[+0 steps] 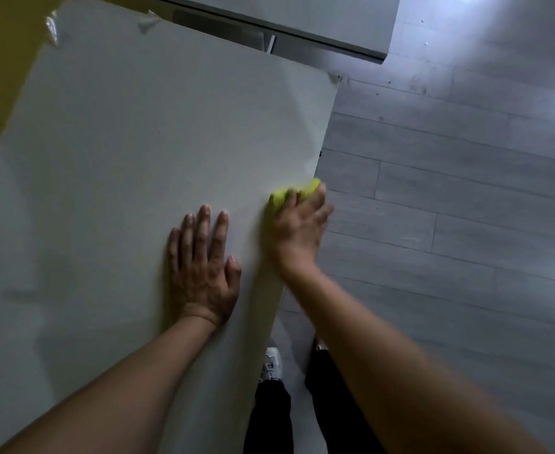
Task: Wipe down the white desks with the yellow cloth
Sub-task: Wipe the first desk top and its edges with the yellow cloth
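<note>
- The left hand (204, 267) is lying flat on the white desk (132, 165), palm down with fingers straight and slightly spread, grasping nothing; by my reading it is bracing the person's weight while the other arm is reaching.
- Just beside it, the right hand (299, 224) is gripping the yellow cloth (297, 193), fingers curled over the wad and pressing it onto the desk surface. The hand is blurred, so the exact lie of each finger is hard to tell.
- The cloth is sitting right at the desk's right edge, part of it seeming to be poking past the rim over the grey plank floor (466, 224). Judging from this, the edge strip is being wiped, and a push further right is likely to be carrying the cloth off the surface.
- The person's shoes (271, 363) are standing on the floor close under that same edge.
- Leftward and ahead, a wide stretch of desk top is lying open for strokes, with the two hands the only things resting on it here.
- At the far corners, bits of clear film or tape (51, 27) are sticking up, which could be snagging the cloth.
- Beyond the far edge, a second white desk (302, 14) is standing apart across a narrow gap, presumably waiting for its wipe.
</note>
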### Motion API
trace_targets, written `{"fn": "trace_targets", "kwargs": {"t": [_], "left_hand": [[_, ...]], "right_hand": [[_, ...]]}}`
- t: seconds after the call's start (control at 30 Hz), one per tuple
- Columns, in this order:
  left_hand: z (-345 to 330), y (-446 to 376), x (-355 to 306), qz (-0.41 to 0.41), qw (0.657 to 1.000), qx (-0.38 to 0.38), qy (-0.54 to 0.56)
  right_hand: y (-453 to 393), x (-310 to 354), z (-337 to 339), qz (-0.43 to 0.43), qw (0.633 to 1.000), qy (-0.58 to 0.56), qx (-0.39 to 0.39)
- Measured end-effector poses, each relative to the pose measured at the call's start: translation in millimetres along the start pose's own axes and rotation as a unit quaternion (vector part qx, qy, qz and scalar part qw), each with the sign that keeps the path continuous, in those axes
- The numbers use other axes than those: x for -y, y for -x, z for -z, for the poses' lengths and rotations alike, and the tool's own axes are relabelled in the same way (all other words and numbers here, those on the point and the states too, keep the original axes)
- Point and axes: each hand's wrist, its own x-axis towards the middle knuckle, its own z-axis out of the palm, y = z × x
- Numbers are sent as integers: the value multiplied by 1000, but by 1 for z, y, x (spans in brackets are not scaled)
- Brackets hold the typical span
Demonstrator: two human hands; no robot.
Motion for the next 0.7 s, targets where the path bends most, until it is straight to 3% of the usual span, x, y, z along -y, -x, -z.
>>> {"fn": "trace_targets", "kwargs": {"t": [0.23,0.33,0.53,0.7], "left_hand": [[-1,1,0,-1,1000,-20,11],[-2,2,1,-2,999,-28,22],[-3,4,2,-10,999,-35,30],[-2,1,2,-10,999,-44,30]], "right_hand": [[-98,49,3,30,998,14,-62],[-50,18,-4,38,997,-9,-70],[143,-82,-21,28,999,-16,-29],[103,-63,-16,22,999,-20,-21]]}}
